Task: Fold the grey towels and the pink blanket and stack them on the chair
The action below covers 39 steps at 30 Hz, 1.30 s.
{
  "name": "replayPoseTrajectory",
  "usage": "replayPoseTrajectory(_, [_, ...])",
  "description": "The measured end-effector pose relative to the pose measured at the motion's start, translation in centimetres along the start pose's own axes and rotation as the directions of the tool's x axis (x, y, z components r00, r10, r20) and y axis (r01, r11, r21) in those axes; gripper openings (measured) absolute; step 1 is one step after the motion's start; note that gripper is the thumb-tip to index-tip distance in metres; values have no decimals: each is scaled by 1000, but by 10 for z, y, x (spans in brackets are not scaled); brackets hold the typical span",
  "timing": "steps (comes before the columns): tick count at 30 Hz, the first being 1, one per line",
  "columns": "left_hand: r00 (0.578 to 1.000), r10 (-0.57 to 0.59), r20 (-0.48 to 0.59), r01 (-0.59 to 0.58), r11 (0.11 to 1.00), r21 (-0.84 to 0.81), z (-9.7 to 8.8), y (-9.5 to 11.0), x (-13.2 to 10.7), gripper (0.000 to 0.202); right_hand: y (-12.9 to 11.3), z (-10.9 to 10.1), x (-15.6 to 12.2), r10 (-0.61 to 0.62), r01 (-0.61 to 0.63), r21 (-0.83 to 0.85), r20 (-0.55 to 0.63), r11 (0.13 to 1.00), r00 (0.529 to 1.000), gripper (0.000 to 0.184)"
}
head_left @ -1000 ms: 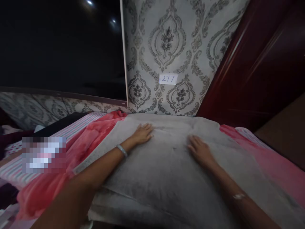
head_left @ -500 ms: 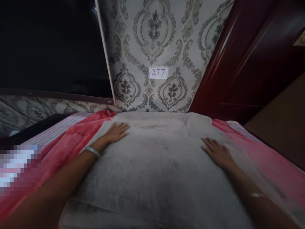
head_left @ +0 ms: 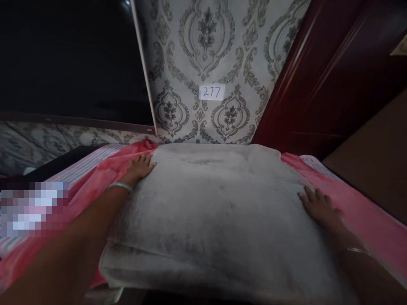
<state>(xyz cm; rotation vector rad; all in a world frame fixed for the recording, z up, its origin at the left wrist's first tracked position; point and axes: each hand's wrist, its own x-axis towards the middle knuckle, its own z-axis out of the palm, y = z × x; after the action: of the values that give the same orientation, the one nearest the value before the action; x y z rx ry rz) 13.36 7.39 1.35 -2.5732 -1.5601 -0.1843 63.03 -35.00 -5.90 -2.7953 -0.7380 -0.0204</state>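
Note:
A soft grey plush blanket [head_left: 216, 207] lies spread out in front of me, with a fold along its near left edge. My left hand [head_left: 141, 166] rests at the blanket's upper left edge, where it meets a red cloth [head_left: 110, 167]. Its fingers are spread and hold nothing. On the other side, my right hand [head_left: 319, 205] touches the blanket's right edge beside the pink-red cloth [head_left: 359, 199]. Those fingers are apart too, with nothing gripped. Both wrists carry bracelets.
Striped fabric [head_left: 79, 163] shows under the red cloth at left. A large black screen [head_left: 70, 59] stands back left. A dark red wooden panel [head_left: 295, 97] rises at right. The patterned wall [head_left: 206, 51] behind bears a paper label [head_left: 212, 92] reading 277.
Both hands have slid outward over the grey blanket, the left to its left edge and the right to its right edge. The blanket's near edge now shows at the bottom.

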Motion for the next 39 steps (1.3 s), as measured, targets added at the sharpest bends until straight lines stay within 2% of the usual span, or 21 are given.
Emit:
replayPoseTrajectory(2, [999,11,31,-10,1000,-18,-3,18,-15,66,-22,-1,-18,-68,66,-35,-64,997,996,71])
replayPoseTrajectory(4, [981,186,52,-183,981,-57,0,37,-42,68,-49,7,-47,-290,281,-86,-118,956,950,67])
replayPoseTrajectory(7, [846,529,61,-514,841,-167,16,58,-87,65,-81,29,-98,-616,607,-135,-33,783,787,61])
replayPoseTrajectory(9, [803,592,69,-567,794,-219,27,63,-107,64,-90,41,-124,-679,678,-126,39,724,733,62])
replayPoseTrajectory(12, [810,579,94,-547,803,-236,33,64,-115,64,-89,47,-135,-656,660,-119,80,742,751,63])
replayPoseTrajectory(15, [825,555,110,-516,817,-257,25,62,-120,64,-83,40,-128,-644,652,-123,105,748,758,62])
replayPoseTrajectory(17, [837,539,97,-494,819,-290,17,63,-136,63,-87,33,-124,-616,630,-118,135,768,776,61])
replayPoseTrajectory(19, [795,603,68,-550,763,-340,13,68,-165,63,-104,25,-130,-612,627,-94,152,773,776,60])
replayPoseTrajectory(20, [743,667,50,-608,705,-366,13,71,-182,63,-118,22,-136,-641,655,-71,155,752,752,60])
replayPoseTrajectory(21, [676,736,29,-672,632,-386,14,75,-200,64,-135,20,-145,-693,705,-39,158,708,704,59])
replayPoseTrajectory(23, [584,811,-25,-758,534,-375,19,84,-229,68,-175,18,-167,-821,829,49,182,557,540,56])
replayPoseTrajectory(24, [570,820,-48,-778,520,-352,23,88,-240,71,-196,19,-177,-872,876,102,205,471,445,56])
replayPoseTrajectory(26, [585,807,-83,-786,539,-303,32,94,-254,75,-233,24,-190,-926,925,176,243,336,290,55])
replayPoseTrajectory(28, [611,784,-107,-776,568,-274,38,96,-258,78,-258,29,-185,-942,946,192,264,262,208,55])
replayPoseTrajectory(29, [617,779,-114,-774,574,-269,39,95,-258,79,-267,32,-176,-940,950,175,272,257,204,56])
replayPoseTrajectory(30, [619,777,-116,-773,576,-267,40,95,-258,81,-272,33,-162,-932,950,148,283,276,227,57])
replayPoseTrajectory(31, [616,779,-114,-774,573,-268,41,94,-258,82,-275,34,-145,-915,941,113,295,320,276,58])
replayPoseTrajectory(34, [611,785,-100,-774,565,-286,40,91,-258,82,-276,35,-89,-796,843,3,330,538,507,60])
replayPoseTrajectory(36, [619,778,-102,-763,567,-311,40,91,-260,83,-274,39,-60,-710,760,-46,322,648,626,60])
replayPoseTrajectory(37, [624,774,-105,-758,566,-324,40,92,-261,84,-273,42,-50,-686,735,-61,312,676,657,61])
replayPoseTrajectory(39, [629,771,-100,-748,565,-349,38,93,-263,84,-270,47,-38,-683,726,-70,285,684,672,61])
